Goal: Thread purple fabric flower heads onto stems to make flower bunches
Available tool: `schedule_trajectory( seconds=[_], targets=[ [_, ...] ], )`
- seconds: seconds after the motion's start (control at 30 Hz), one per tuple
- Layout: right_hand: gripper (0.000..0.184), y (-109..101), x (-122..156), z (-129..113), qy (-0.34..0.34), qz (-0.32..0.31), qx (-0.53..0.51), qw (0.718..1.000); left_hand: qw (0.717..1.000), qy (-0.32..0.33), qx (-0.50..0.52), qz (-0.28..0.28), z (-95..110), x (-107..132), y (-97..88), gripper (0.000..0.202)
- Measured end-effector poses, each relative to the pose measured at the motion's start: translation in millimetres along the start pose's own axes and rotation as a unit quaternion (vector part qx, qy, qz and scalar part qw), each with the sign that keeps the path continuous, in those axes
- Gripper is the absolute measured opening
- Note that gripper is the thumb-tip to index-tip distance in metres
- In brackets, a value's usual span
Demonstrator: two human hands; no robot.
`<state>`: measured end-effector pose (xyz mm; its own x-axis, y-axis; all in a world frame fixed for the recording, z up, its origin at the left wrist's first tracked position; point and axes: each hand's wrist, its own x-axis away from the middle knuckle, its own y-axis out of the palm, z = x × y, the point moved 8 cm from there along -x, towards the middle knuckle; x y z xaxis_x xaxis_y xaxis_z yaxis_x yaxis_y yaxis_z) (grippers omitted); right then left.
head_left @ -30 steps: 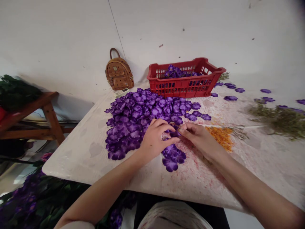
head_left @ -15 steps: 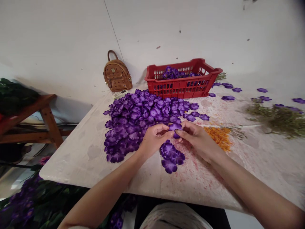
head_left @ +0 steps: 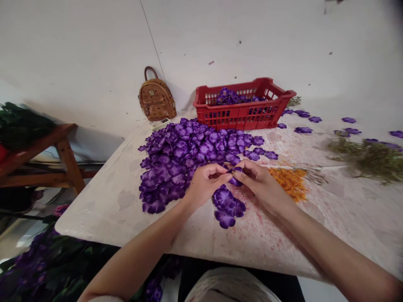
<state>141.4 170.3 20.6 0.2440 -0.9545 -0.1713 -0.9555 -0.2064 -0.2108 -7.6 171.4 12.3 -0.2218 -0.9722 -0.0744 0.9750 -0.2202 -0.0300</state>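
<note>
Over the middle of the table, my left hand (head_left: 206, 181) and my right hand (head_left: 255, 180) pinch one purple artificial flower (head_left: 235, 180) between thumbs and fingertips. Its petals look folded, and the fingers cover part of it. Just below the hands lies a small cluster of purple flower pieces (head_left: 227, 206). To the left spreads a large heap of the same purple flower pieces (head_left: 179, 155). Close by my right hand is a pile of small orange-yellow bits (head_left: 289, 183), with thin stems (head_left: 315, 174) at its edge.
Behind the heap stands a red plastic crate (head_left: 236, 119) holding purple flowers. A brown mini backpack (head_left: 157, 100) leans near the wall. Dry greenish sprigs (head_left: 368, 157) and scattered purple pieces (head_left: 303, 130) lie at right. A wooden bench (head_left: 67, 161) stands left of the table (head_left: 103, 214).
The flower between my fingers has gone from lying flat and facing up to folded and tilted. My hands have stayed in nearly the same place.
</note>
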Motion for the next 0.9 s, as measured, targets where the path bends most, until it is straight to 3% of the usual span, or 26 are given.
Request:
schedule_trajectory(
  seconds=[0.37, 0.57, 0.73, 0.9],
  targets=[
    [0.02, 2, -2, 2, -0.002, 0.017, 0.005, 1.0, 0.998, -0.037, 0.047, -0.01, -3, 0, 0.1, 0.024],
    [0.014, -14, 10, -20, -0.055, 0.161, 0.156, 0.973, 0.996, -0.057, 0.051, 0.05, -6, -1, -6.4, 0.017],
    [0.016, 4, 9, -17, -0.033, 0.066, 0.125, 0.989, 0.998, -0.018, 0.047, 0.037, -2, -1, -3.7, 0.018],
    [0.02, -3, 3, -13, -0.031, 0.082, 0.073, 0.993, 0.997, -0.028, 0.065, 0.022, 1, 1, -0.3, 0.023]
  ],
)
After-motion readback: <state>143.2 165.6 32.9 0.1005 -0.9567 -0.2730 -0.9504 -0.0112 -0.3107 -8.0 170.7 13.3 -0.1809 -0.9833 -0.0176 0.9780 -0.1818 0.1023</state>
